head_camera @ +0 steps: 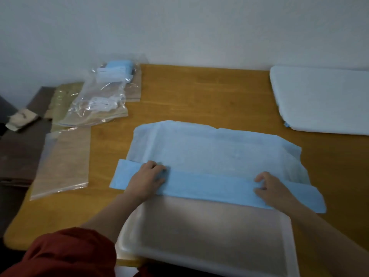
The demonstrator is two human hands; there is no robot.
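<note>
A light blue sheet [215,148] lies spread over the far half of a translucent white tray [209,232] on the wooden table [199,92]. Its near edge is folded back into a darker blue band [209,184] running across the tray. My left hand [146,178] grips the band near its left end, fingers curled on the fold. My right hand [269,188] pinches the band near its right end, thumb on top. The tray's near half is bare.
Clear plastic bags [97,96] holding blue and white packets lie at the table's back left, and one flat bag [61,162] sits at the left edge. A white tray-like slab [323,98] rests at the back right. A dark lower surface [22,136] adjoins on the left.
</note>
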